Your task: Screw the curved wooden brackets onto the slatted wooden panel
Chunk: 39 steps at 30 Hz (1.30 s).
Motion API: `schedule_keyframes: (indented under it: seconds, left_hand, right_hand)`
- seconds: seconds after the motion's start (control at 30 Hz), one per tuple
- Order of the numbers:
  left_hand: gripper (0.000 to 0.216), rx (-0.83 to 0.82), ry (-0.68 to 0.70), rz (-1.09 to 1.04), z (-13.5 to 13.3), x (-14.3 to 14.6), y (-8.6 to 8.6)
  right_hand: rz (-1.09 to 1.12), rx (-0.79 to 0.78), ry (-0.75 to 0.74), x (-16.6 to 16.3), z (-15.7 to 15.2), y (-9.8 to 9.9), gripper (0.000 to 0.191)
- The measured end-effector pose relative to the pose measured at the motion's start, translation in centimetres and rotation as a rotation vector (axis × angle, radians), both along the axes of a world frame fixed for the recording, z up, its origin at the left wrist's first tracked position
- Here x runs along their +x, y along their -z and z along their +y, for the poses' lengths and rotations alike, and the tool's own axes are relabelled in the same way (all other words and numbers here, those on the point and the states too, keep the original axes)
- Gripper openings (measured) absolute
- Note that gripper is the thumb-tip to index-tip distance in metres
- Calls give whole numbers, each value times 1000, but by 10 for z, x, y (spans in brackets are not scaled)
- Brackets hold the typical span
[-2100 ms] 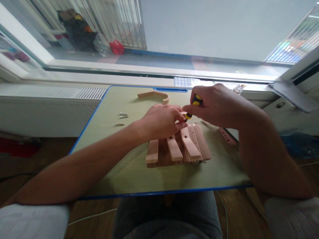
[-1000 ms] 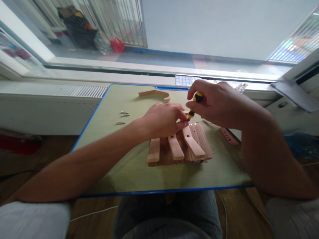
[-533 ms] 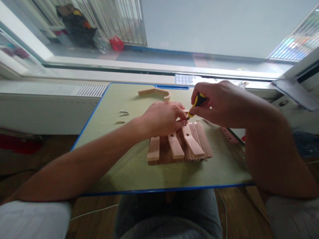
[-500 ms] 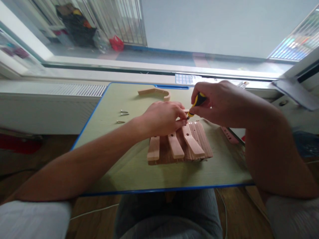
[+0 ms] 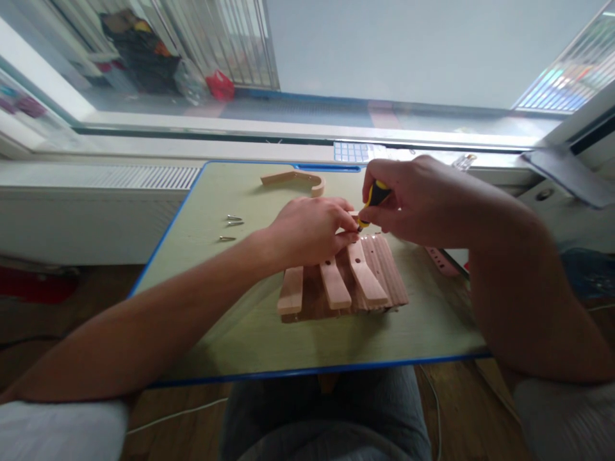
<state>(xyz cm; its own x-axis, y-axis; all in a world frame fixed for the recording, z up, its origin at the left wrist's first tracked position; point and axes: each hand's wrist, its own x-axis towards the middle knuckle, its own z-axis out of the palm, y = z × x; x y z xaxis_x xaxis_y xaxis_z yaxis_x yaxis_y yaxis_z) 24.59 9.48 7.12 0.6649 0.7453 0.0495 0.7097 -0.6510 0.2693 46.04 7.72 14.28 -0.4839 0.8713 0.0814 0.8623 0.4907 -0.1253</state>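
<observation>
My right hand (image 5: 396, 195) grips a small black-and-yellow screwdriver (image 5: 378, 193), tilted with its tip down toward the upper end of the right-hand wooden hook (image 5: 368, 282). Beside that tip, my left hand (image 5: 314, 230) has thumb and fingers closed at the top of this hook; a screw there is hidden, if any. Under both hands lies a brown grooved wooden board (image 5: 394, 275). Across it rest a middle wooden hook (image 5: 337, 288) and a left wooden hook (image 5: 291, 291), their upper parts covered by my left hand. Dark holes show in the middle and right hooks.
A loose wooden hook (image 5: 288, 177) lies at the back of the blue-edged table (image 5: 230, 346). Several screws (image 5: 235, 223) sit to the left. A pink-edged object (image 5: 441, 261) lies under my right forearm. Beyond the table stand a radiator (image 5: 96, 205) and a window sill.
The whole view has shifted slightly, so the table and hands appear a little further left. Both hands keep nearly the same place at the right-hand hook, with the screwdriver still held.
</observation>
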Motion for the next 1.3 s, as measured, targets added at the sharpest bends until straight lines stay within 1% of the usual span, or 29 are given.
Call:
schedule_keyframes:
  seconds: [0.13,0.33,0.43,0.53,0.73,0.83,1.0,1.1,1.17,1.23,1.3]
  left_hand:
    - [30,-3,-4,-2,0,0,0]
    - [30,15,-3,-6,2,-2,3]
    - [30,21,-5,1,1,-2,3]
    - [30,25,-10,17,0,-1,1]
    - [33,20,-28,31,-1,0,-2]
    - [40,10,-33,27,-1,0,-2]
    - [40,-7,-43,32,-1,0,-3]
    - [38,-18,-56,24,-2,0,-4]
    - [37,-14,-53,18,-1,0,-4]
    - [35,-5,-31,18,-1,0,-4]
    - [35,2,-7,22,-1,0,-4]
  right_hand:
    - [7,-4,19,-2,2,0,21]
    - [-13,-14,40,-4,3,-1,30]
    - [-21,-5,53,-5,4,-1,30]
    - [-16,2,77,-6,6,0,34]
    - [11,20,85,-5,9,4,42]
    - [21,42,83,-5,10,7,44]
    - [21,81,47,-6,8,8,43]
    - [58,52,36,-2,4,5,41]
    - [123,20,-12,3,1,2,40]
    - [184,-5,-92,9,-1,-2,39]
    - [212,0,-154,14,-2,-5,36]
